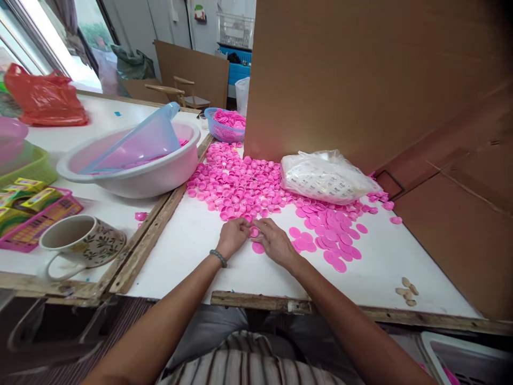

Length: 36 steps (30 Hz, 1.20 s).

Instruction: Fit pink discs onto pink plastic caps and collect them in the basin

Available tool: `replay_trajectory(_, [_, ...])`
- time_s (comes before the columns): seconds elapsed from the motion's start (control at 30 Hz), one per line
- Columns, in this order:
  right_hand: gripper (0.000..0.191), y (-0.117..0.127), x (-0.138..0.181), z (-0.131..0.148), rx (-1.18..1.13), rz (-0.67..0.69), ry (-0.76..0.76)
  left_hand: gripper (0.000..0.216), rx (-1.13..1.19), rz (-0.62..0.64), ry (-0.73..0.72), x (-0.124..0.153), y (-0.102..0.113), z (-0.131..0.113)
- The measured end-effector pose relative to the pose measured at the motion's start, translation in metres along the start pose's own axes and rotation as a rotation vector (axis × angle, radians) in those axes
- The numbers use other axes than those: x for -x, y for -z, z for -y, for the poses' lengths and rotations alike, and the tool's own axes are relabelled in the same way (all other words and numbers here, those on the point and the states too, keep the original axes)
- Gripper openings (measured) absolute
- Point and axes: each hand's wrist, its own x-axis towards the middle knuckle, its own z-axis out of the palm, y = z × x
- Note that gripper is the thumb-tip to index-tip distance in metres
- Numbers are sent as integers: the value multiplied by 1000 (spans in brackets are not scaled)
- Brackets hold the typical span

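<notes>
My left hand (233, 235) and my right hand (274, 241) meet on the white table (192, 251), fingers pinched together around a small pink cap (254, 232). A flat pink disc (258, 248) lies just under them. Right behind my fingers spreads a big heap of pink caps (236, 184). A spread of flat pink discs (331, 235) lies to the right of my right hand. A beaded bracelet (218, 258) is on my left wrist.
A clear bag of small parts (326, 176) rests behind the discs against a tall cardboard wall (360, 75). On the left table stand a pink basin (136, 171) with a blue scoop (140, 139), a mug (80, 243) and small baskets (224, 125). Shells (407, 290) lie at right.
</notes>
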Motion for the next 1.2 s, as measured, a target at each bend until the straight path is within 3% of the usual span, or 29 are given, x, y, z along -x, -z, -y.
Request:
replay_trajectory(0.1, [24, 3, 4, -8, 96, 32, 130, 12, 39, 60, 26, -3, -3, -4])
replay_trajectory(0.2, [21, 3, 9, -16, 142, 18, 134, 17, 101, 93, 21, 2, -2, -5])
replay_trajectory(0.33, [18, 10, 17, -13, 72, -96, -1, 46, 3, 132, -171, 19, 4, -2])
replay_trajectory(0.4, [17, 13, 21, -8, 63, -80, 7, 55, -83, 159, -287, 27, 5, 2])
replay_trajectory(0.63, [24, 5, 27, 4, 172, 72, 197, 44, -96, 119, -369, 35, -5, 17])
replay_trajectory(1.0, [26, -1, 34, 9, 326, 130, 215, 44, -83, 121, -347, 36, -5, 19])
replay_trajectory(1.1, [25, 0, 36, 10, 271, 115, 198, 42, -116, 140, -356, 38, -2, 17])
replay_trajectory(1.2, [19, 5, 31, 8, 64, 82, 95, 41, -150, 147, -381, 40, 0, 14])
